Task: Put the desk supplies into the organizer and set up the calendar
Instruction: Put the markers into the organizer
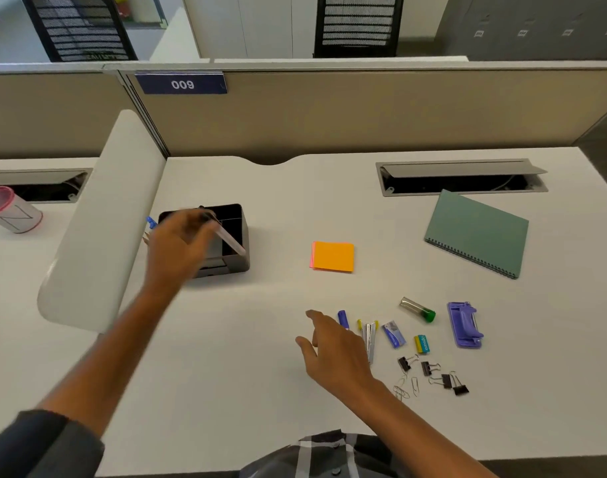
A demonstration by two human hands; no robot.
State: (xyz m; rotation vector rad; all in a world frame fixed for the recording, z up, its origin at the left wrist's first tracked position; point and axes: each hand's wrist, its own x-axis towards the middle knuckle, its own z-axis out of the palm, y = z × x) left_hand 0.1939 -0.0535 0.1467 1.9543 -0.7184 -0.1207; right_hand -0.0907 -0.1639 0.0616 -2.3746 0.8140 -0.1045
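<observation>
A black desk organizer (238,236) stands at the left of the white desk (226,357). My left hand (181,243) hovers over it, gripping a clear pen (231,241) that slants across the organizer's top; a blue pen tip (151,222) shows behind the hand. My right hand (333,350) is open above the desk, fingers spread, partly covering a blue marker (343,318) and a stapler (370,339). A green spiral-bound calendar (478,232) lies flat at the right. Orange sticky notes (332,257) lie in the middle.
Near my right hand lie a staple box (393,334), a yellow eraser (421,343), a green-capped tube (417,309), a purple hole punch (465,324), several binder clips (433,370) and paper clips (407,386). A cable tray (460,177) is open at the back. A white divider (102,222) borders the left.
</observation>
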